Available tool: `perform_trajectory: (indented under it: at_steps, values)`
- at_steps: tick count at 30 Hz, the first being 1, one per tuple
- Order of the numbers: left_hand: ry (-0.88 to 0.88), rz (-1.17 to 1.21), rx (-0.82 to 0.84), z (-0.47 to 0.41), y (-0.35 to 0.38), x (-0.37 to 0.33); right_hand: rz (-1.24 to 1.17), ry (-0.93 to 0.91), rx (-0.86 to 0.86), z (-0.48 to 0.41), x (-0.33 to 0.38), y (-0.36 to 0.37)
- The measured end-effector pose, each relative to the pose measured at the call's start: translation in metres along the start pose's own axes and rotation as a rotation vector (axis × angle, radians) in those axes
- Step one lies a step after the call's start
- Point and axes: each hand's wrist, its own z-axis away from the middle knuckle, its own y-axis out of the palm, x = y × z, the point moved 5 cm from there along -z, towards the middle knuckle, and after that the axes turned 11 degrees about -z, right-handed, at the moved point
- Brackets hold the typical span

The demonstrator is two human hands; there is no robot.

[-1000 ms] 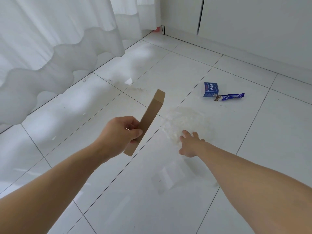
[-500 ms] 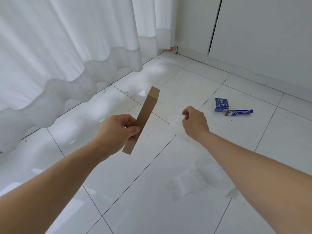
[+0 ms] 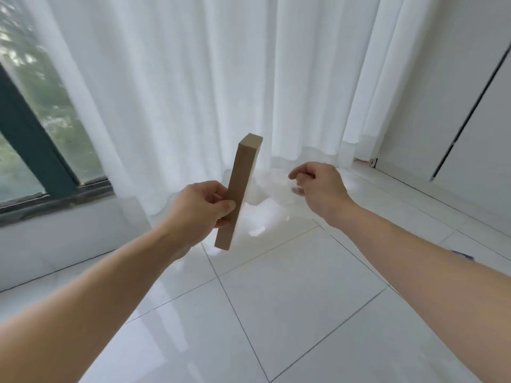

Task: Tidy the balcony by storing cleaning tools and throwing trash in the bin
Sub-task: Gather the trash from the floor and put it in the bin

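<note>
My left hand [image 3: 203, 207] grips a flat brown cardboard box [image 3: 240, 189] near its lower end. I hold it upright, with its narrow edge toward me. My right hand [image 3: 320, 187] hangs at the same height, a little to the right, with its fingers pinched on a clear plastic bag [image 3: 269, 189]. The bag is see-through and blurred, and it hangs between the box and that hand. A sliver of blue wrapper [image 3: 461, 254] shows on the floor behind my right forearm.
A white sheer curtain [image 3: 207, 87] hangs straight ahead down to the glossy white floor tiles [image 3: 290, 299]. A dark-framed window [image 3: 33, 139] above a low sill is at the left. White cabinet doors [image 3: 453, 111] line the right side.
My right hand has risen from the floor with the clear plastic bag pinched in it. My view has tilted up toward the curtain, and the blue wrappers have slid almost out of sight.
</note>
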Motion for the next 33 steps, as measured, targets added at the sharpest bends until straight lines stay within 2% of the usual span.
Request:
perform_trajectory:
  at_steps: [5, 12, 19, 22, 27, 33]
  values:
    - [-0.039, 0.043, -0.178, 0.017, -0.133, 0.058, -0.198, -0.078, 0.118, 0.01, 0.073, 0.139]
    - [-0.163, 0.13, -0.433, 0.082, -0.304, 0.165, -0.423, -0.022, 0.413, 0.053, 0.141, 0.353]
    - [-0.299, 0.106, -0.726, 0.144, -0.443, 0.281, -0.639, 0.205, 0.569, 0.111, 0.177, 0.532]
    - [-0.385, 0.059, -0.738, 0.148, -0.47, 0.329, -0.631, 0.292, 0.603, 0.126, 0.178, 0.574]
    - [-0.526, -0.06, -0.667, 0.133, -0.482, 0.406, -0.695, 0.465, 0.631, 0.13, 0.166, 0.615]
    - [-0.708, -0.255, -0.476, 0.12, -0.469, 0.471, -0.822, 0.647, 0.684, 0.13, 0.143, 0.64]
